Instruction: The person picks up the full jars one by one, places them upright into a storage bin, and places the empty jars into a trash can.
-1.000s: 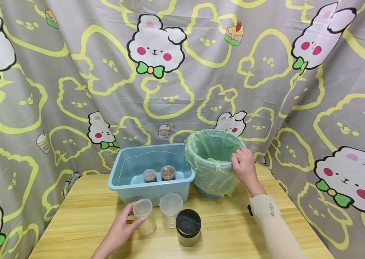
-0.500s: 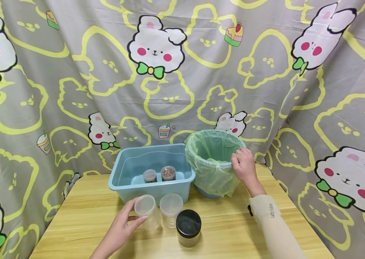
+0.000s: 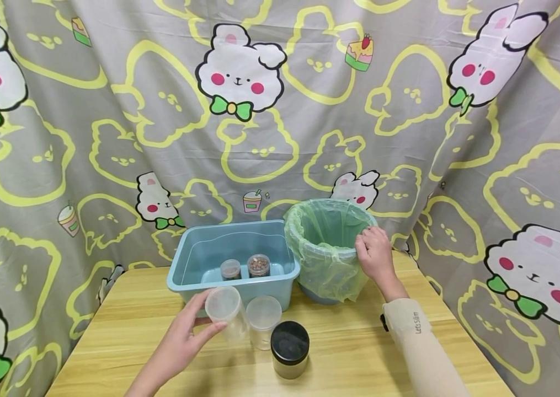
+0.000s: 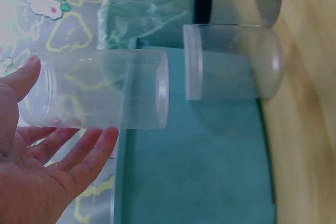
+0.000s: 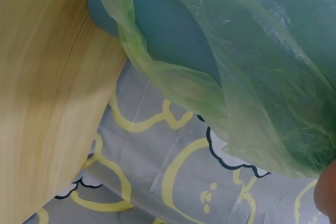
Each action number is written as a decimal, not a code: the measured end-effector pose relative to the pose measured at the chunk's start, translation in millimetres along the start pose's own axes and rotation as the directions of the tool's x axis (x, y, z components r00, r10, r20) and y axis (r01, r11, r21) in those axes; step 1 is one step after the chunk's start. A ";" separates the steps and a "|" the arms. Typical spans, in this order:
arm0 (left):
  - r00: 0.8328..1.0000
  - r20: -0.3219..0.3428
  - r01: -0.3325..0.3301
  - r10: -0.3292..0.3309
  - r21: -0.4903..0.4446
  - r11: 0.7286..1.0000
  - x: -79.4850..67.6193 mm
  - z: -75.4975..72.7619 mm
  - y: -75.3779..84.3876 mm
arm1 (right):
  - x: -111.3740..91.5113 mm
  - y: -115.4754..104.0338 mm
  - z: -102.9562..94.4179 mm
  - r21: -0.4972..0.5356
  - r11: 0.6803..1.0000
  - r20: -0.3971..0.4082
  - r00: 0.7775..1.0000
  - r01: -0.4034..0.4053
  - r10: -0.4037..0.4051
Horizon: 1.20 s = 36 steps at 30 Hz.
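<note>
My left hand [image 3: 180,339] holds a clear, empty-looking plastic jar [image 3: 227,314] with a translucent lid, thumb on one side and fingers on the other. In the left wrist view this jar [image 4: 105,90] is raised off the wooden table. Beside it a second clear lidded jar [image 3: 264,322] stands upright, and a jar with a black lid [image 3: 289,350] is just right of that. My right hand [image 3: 375,255] grips the right rim of a blue bin lined with a thin green bag [image 3: 336,275]; in the right wrist view only a fingertip [image 5: 326,195] shows.
Behind the jars sits a blue plastic tub [image 3: 240,284]. Inside it are a small lidded jar [image 3: 230,269] and a jar of brown bits [image 3: 258,266]. The bin stands against the tub's right end. A patterned curtain [image 3: 260,149] hangs behind the wooden table [image 3: 359,353].
My left hand has lifted the clear jar from the table, moving it up and slightly tilting it. The right hand stays on the bin's rim.
</note>
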<state>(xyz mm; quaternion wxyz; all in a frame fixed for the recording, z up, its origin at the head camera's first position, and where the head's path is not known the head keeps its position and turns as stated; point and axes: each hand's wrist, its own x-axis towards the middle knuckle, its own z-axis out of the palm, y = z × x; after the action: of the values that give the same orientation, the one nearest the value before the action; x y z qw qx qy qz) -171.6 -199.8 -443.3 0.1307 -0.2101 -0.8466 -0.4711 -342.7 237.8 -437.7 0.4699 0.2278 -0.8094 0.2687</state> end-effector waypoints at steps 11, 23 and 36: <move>1.000 -0.004 -0.023 0.023 -0.027 0.999 19.9 -12.3 20.0 | 0.3 0.2 0.2 0.005 1.000 0.004 1.000 -0.001 0.001; 0.991 -0.008 -0.134 0.134 -0.039 0.990 53.9 -0.6 39.5 | -0.4 0.3 1.2 0.002 1.000 0.011 1.000 -0.010 0.010; 0.983 -0.023 -0.182 0.181 -0.161 0.970 110.5 29.6 69.5 | -2.1 1.2 0.4 -0.001 1.000 0.007 1.000 -0.020 0.020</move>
<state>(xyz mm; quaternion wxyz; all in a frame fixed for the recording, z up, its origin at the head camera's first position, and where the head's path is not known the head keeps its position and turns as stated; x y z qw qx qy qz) -235.9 -116.3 -360.8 0.1590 -0.2949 -0.7820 -0.5256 -342.7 238.7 -440.0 0.4644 0.2202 -0.8135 0.2722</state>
